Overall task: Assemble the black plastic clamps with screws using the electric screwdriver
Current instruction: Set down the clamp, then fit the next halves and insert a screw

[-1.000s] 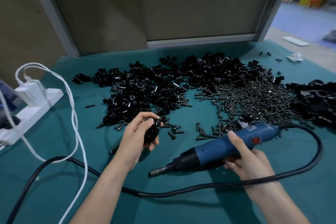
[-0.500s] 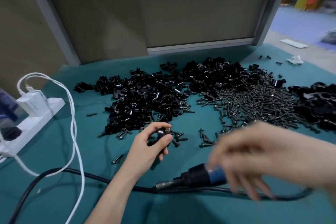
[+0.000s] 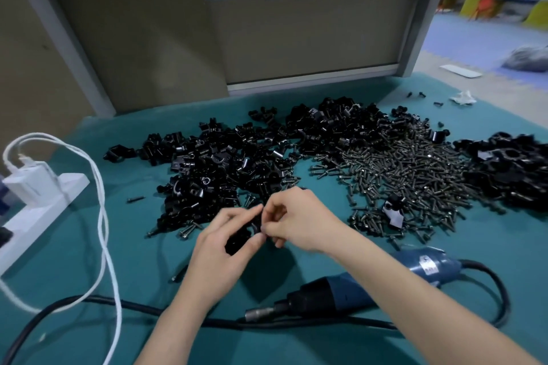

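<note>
My left hand (image 3: 221,249) grips a black plastic clamp (image 3: 242,236) above the green table. My right hand (image 3: 299,221) meets it from the right, its fingertips pinching at the clamp's top end; whether a screw sits between them is hidden. The blue electric screwdriver (image 3: 350,290) lies on the table beneath my right forearm, bit pointing left, nobody holding it. A big heap of black clamp parts (image 3: 237,157) spreads behind my hands. A pile of dark screws (image 3: 409,181) lies to the right of it.
A second heap of black clamps (image 3: 516,172) sits at the far right. The screwdriver's black cord (image 3: 501,296) loops across the near table. A white power strip (image 3: 35,204) with a charger and white cables (image 3: 100,216) lies at the left. Grey partition panels (image 3: 311,38) stand behind.
My right hand let go of the screwdriver, which now lies on the table, and moved left to the clamp. My left hand kept holding the clamp.
</note>
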{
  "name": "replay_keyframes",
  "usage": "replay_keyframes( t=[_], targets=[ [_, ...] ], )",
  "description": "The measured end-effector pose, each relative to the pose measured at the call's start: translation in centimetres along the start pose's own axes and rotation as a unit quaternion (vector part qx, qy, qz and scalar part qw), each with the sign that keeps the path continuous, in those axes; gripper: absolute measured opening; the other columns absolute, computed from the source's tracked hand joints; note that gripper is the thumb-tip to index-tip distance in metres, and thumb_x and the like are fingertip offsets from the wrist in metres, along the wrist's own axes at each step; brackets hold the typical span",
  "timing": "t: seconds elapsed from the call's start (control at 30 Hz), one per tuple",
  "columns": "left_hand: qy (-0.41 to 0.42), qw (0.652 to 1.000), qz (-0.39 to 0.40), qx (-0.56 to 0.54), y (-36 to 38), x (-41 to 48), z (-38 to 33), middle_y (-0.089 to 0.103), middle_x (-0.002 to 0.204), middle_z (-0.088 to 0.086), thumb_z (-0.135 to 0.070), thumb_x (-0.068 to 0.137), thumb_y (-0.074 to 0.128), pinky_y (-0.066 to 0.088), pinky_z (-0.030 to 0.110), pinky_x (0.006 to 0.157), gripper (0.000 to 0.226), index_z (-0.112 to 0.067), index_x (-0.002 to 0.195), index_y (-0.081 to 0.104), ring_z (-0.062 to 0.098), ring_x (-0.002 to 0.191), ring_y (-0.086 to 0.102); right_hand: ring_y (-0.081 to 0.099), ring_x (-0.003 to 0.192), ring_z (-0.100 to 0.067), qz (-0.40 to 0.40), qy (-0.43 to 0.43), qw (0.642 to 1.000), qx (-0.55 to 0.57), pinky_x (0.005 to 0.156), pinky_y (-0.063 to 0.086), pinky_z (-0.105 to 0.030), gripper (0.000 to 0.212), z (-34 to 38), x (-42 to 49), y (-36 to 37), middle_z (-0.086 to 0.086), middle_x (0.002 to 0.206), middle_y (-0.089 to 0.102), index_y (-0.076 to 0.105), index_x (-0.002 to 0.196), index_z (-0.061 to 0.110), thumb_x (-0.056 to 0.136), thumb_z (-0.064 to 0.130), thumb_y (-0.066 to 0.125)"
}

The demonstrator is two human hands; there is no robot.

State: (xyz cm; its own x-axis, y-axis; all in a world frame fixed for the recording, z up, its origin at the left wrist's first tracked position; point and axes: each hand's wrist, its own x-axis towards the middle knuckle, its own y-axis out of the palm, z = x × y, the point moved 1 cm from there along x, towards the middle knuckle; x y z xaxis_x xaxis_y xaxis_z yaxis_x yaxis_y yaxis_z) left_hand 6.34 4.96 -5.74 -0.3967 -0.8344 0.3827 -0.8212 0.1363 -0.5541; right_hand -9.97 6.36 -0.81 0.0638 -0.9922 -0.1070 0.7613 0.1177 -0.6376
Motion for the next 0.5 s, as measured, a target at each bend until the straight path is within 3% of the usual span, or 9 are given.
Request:
replay_keyframes(
  t=[0.1, 0.2, 0.27, 0.33, 0.43, 0.5],
  targets=[
    [0.022, 0.999, 0.014, 0.04, 0.0, -0.2, 0.2, 0.063, 0.105, -0.017, -0.021, 0.085, 0.074, 0.042, 0.011, 0.087, 0.041, -0.03, 0.123, 0.063, -0.004, 0.101, 0.057, 0.061, 0.053, -0.013, 0.007, -0.016, 0.999, -0.034, 0.065, 0.059, -0.037, 0.019, 0.0, -0.2, -0.1, -0.001, 0.069, 0.065, 0.06, 0.07, 0.021, 0.081, 0.009, 0.069],
    [0.04, 0.997, 0.04, 0.047, -0.2, 0.0, 0.5, 0.064, 0.094, -0.014, -0.022, 0.083, 0.075, 0.044, 0.009, 0.071, 0.032, -0.019, 0.114, 0.071, -0.003, 0.081, 0.06, 0.057, 0.061, -0.014, 0.037, -0.056, 0.996, -0.06, 0.068, 0.055, -0.035, 0.014, 0.2, -0.3, -0.2, 0.003, 0.07, 0.061, 0.059, 0.076, 0.02, 0.083, 0.011, 0.066],
    [0.02, 0.997, 0.07, 0.006, -0.4, 0.1, 0.6, 0.061, 0.084, -0.014, -0.024, 0.084, 0.072, 0.045, 0.011, 0.055, 0.011, -0.026, 0.095, 0.073, -0.001, 0.058, 0.059, 0.056, 0.069, -0.014, 0.067, -0.085, 0.991, -0.083, 0.073, 0.053, -0.033, 0.011, 0.3, -0.5, -0.4, 0.003, 0.078, 0.06, 0.058, 0.085, 0.02, 0.088, 0.01, 0.061],
    [-0.016, 0.996, 0.077, -0.048, -0.3, 0.2, 0.5, 0.061, 0.079, -0.007, -0.025, 0.088, 0.069, 0.044, 0.017, 0.045, 0.015, -0.04, 0.085, 0.067, 0.008, 0.042, 0.057, 0.056, 0.072, -0.014, 0.089, -0.103, 0.986, -0.094, 0.074, 0.052, -0.032, 0.011, 0.4, -0.6, -0.6, 0.004, 0.079, 0.059, 0.058, 0.089, 0.019, 0.091, 0.008, 0.057],
    [-0.088, 0.987, 0.062, -0.12, 0.1, 0.0, 0.3, 0.067, 0.069, 0.0, -0.039, 0.085, 0.056, 0.044, 0.019, 0.044, 0.02, -0.034, 0.099, 0.07, 0.015, 0.039, 0.058, 0.057, 0.064, -0.014, 0.098, -0.096, 0.99, -0.002, 0.063, 0.052, -0.027, 0.017, 0.3, -0.8, -1.0, 0.0, 0.073, 0.057, 0.054, 0.086, 0.017, 0.093, 0.002, 0.056],
    [-0.109, 0.981, 0.071, -0.147, 0.3, 0.0, 0.1, 0.069, 0.067, 0.004, -0.048, 0.091, 0.051, 0.043, 0.021, 0.043, 0.027, -0.032, 0.094, 0.072, 0.019, 0.04, 0.059, 0.056, 0.061, -0.015, 0.107, -0.085, 0.987, 0.081, 0.059, 0.05, -0.025, 0.019, 0.1, -0.9, -1.2, -0.004, 0.072, 0.056, 0.051, 0.086, 0.015, 0.093, -0.003, 0.054]
  ],
)
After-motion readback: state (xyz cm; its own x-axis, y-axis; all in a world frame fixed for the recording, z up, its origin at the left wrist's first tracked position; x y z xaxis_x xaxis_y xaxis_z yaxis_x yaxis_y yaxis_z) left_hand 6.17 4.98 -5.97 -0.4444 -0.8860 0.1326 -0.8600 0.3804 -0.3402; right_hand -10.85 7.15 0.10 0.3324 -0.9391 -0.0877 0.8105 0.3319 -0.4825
